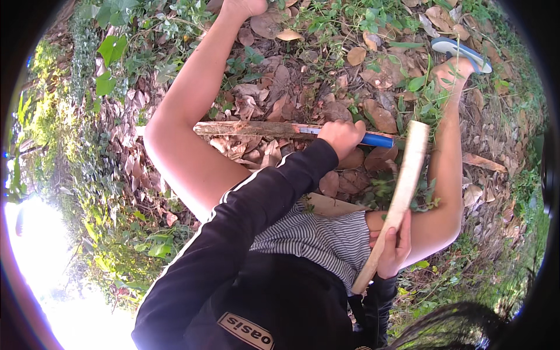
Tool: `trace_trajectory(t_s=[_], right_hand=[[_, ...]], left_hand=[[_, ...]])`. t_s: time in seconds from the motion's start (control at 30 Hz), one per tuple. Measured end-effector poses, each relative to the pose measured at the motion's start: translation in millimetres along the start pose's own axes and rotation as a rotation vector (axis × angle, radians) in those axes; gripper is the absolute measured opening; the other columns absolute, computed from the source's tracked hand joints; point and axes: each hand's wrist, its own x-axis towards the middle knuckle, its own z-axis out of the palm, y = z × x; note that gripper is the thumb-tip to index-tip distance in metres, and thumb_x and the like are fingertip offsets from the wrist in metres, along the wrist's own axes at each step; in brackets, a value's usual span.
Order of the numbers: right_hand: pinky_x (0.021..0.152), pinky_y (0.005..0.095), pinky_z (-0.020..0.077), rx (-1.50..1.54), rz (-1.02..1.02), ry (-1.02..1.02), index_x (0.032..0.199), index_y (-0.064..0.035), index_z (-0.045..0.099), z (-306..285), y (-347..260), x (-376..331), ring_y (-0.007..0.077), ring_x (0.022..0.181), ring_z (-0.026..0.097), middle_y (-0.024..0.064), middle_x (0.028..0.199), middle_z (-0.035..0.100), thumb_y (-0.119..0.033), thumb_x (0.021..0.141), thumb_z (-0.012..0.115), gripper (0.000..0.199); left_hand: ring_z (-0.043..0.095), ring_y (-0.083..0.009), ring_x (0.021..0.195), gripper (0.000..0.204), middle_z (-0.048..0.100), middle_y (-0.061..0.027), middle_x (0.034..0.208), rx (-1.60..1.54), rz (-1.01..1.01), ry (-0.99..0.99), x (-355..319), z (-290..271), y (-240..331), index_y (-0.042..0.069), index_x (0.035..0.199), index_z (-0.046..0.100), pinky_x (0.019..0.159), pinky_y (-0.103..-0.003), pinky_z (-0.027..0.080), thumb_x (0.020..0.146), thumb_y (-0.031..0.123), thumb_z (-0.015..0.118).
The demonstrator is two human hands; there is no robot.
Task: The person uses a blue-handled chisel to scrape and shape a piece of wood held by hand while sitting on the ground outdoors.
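My left hand (341, 140) is closed around the blue handle of a knife (377, 140). Its short pale blade points left, along a rough brown branch (251, 129) lying on the ground between my legs; I cannot tell whether the two touch. My right hand (394, 248), by my right thigh, has its fingers round a pale, bare wooden stick (403, 186). That stick slants up and away from my lap, its lower end close to my jacket, its upper end beyond my knee.
Dry leaves (382, 116) and green creepers (373, 17) cover the ground. My bent legs (181, 134) flank the work, the right foot in a flip-flop (461, 53). A second wooden piece (332, 205) lies near my striped shorts. Bushes (52, 122) grow at the left.
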Motion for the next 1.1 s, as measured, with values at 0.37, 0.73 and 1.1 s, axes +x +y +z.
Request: trace_trajectory(t_s=[0.37,0.73,1.1], right_hand=[[0.051,0.0255,0.0515,0.117,-0.016,0.211,0.152,-0.0036,0.026,1,-5,17,0.0157,0.066,0.063,0.0148,0.103,0.063,-0.011,0.100,0.042,0.055],[0.051,0.0239,0.0524,0.065,-0.029,0.047,0.152,-0.0013,0.026,1,-5,-1,0.0144,0.065,0.064,0.0142,0.097,0.065,-0.010,0.098,0.044,0.057],[0.051,0.0239,0.0503,0.061,-0.077,0.099,0.152,0.0010,0.023,4,-2,-3,0.0152,0.066,0.062,0.0178,0.102,0.063,-0.011,0.099,0.044,0.058]], left_hand=[[0.068,-0.0310,0.064,0.028,0.066,-0.0104,0.069,0.071,-0.056,-0.012,-9,-25,-33,0.008,0.086,0.054,0.053,-0.043,0.054,0.076,0.025,0.072],[0.066,-0.0257,0.057,0.021,0.062,-0.0087,0.064,-0.164,0.186,0.261,-9,6,25,0.007,0.079,0.054,0.047,-0.038,0.053,0.083,0.024,0.065],[0.065,-0.0250,0.061,0.016,0.062,-0.0064,0.068,-0.103,0.178,0.262,-6,11,18,0.006,0.083,0.056,0.051,-0.037,0.053,0.078,0.019,0.064]])
